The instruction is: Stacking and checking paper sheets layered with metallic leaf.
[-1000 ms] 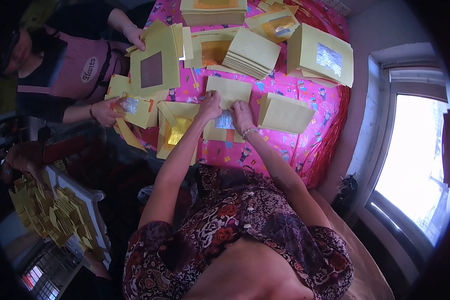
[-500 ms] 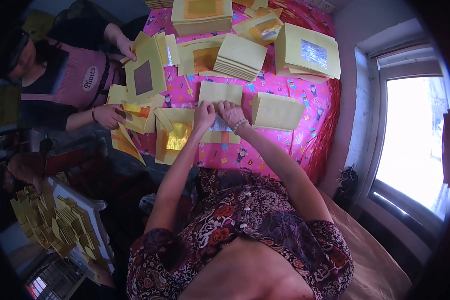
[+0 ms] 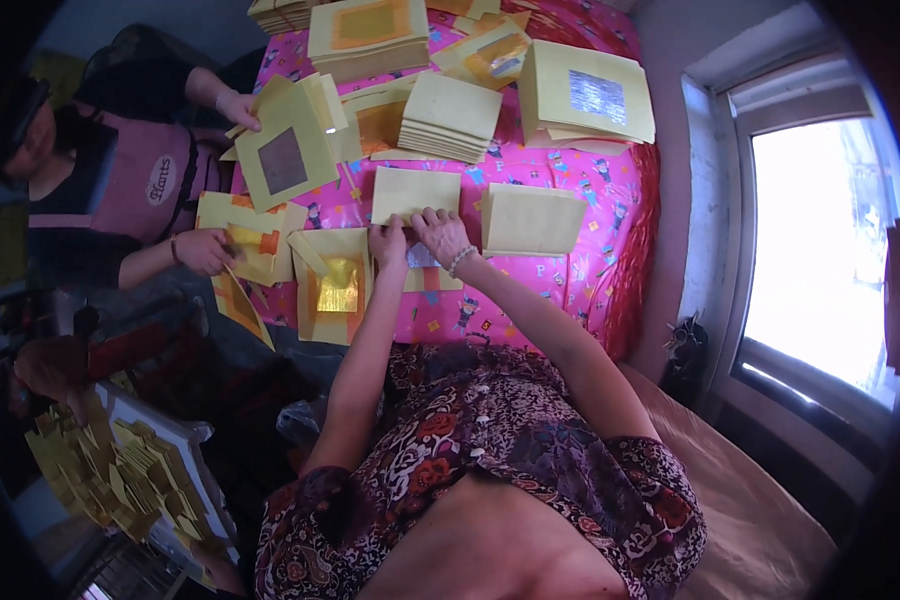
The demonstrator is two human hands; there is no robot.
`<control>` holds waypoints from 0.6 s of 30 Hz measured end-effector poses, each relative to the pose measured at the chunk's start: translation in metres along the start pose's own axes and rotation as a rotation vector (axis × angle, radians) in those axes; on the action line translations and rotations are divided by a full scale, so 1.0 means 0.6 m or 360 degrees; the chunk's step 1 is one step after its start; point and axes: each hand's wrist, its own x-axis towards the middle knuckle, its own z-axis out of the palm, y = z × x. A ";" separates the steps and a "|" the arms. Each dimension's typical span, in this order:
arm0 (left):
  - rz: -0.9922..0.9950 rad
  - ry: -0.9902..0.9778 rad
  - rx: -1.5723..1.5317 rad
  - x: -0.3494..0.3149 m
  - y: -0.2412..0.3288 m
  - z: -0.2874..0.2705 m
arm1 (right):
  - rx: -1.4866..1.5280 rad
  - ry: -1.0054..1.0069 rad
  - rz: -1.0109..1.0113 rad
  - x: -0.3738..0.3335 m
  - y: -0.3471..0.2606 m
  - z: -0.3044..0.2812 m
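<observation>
While left hand (image 3: 390,241) and right hand (image 3: 438,239), grip unclear, touch yellow paper (image 3: 416,193) near the table's (image 3: 515,300) front edge, slipping risks misalignment.

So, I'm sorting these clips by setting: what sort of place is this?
Probably a small indoor workroom for paper handwork: stacks of yellow paper stand on a patterned pink tablecloth, and a co-worker holds more sheets at the left.
</observation>
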 end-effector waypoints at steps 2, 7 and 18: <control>0.0064 -0.0011 0.0009 -0.057 0.042 0.007 | 0.0115 0.0024 0.0126 -0.008 -0.010 -0.022; 0.0130 -0.0038 -0.0068 -0.200 0.117 -0.002 | 0.0519 0.0507 0.0349 -0.063 -0.032 -0.139; -0.0137 -0.0857 0.0080 -0.313 0.106 0.003 | 0.2254 0.0802 0.1087 -0.231 0.020 -0.164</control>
